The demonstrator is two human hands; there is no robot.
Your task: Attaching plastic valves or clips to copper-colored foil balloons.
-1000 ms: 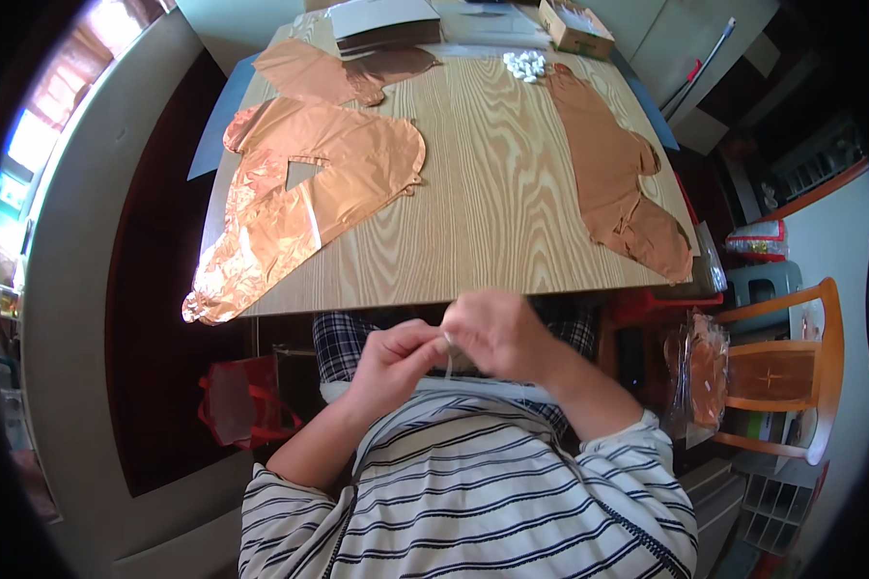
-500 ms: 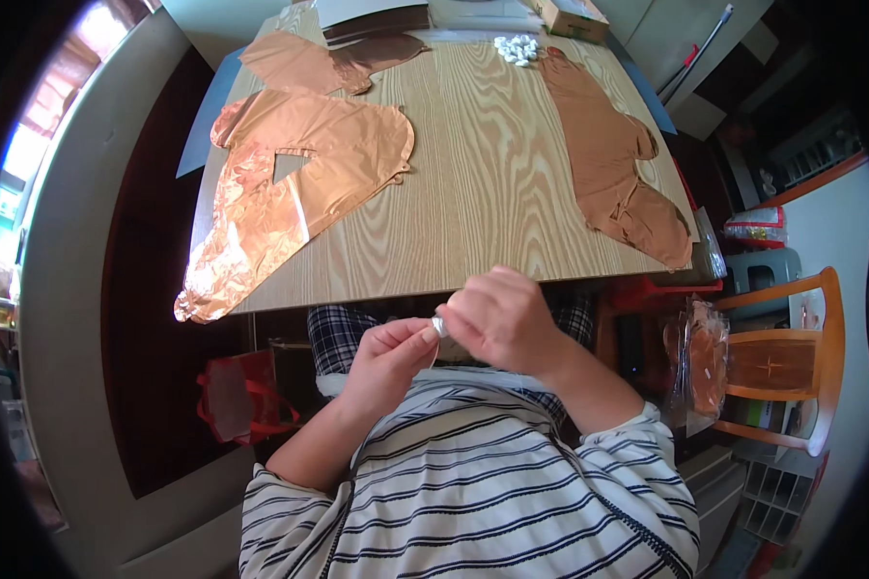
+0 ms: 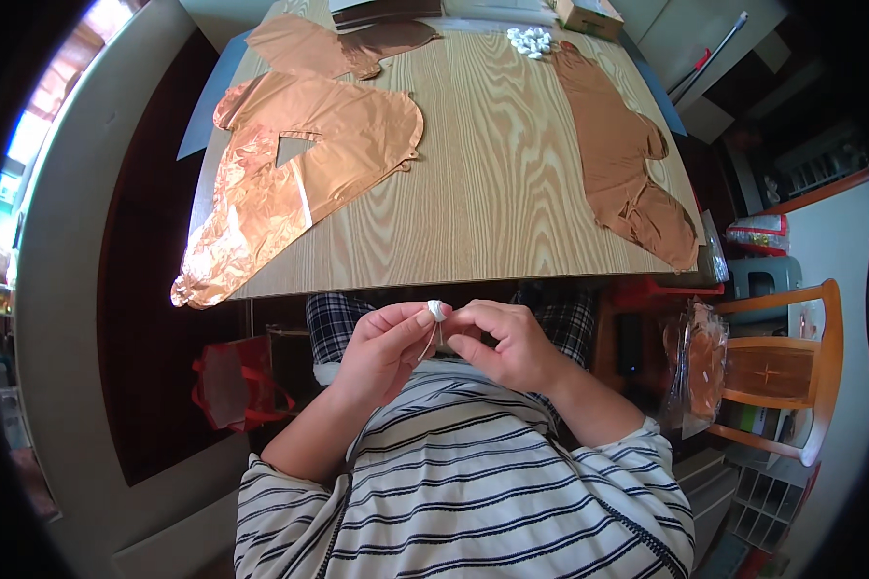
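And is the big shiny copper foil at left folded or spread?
Spread: the foil lies mostly flat on the table, its broad outline showing.

So my left head cam's a wide fisheye, looking down from above my striped top (image 3: 483,473), worktop (image 3: 492,193) just beyond

The left hand (image 3: 378,349) partly hides the wound white string (image 3: 438,310); the upper edge crops the cardboard box (image 3: 589,19) and dark-sided stack (image 3: 386,13).
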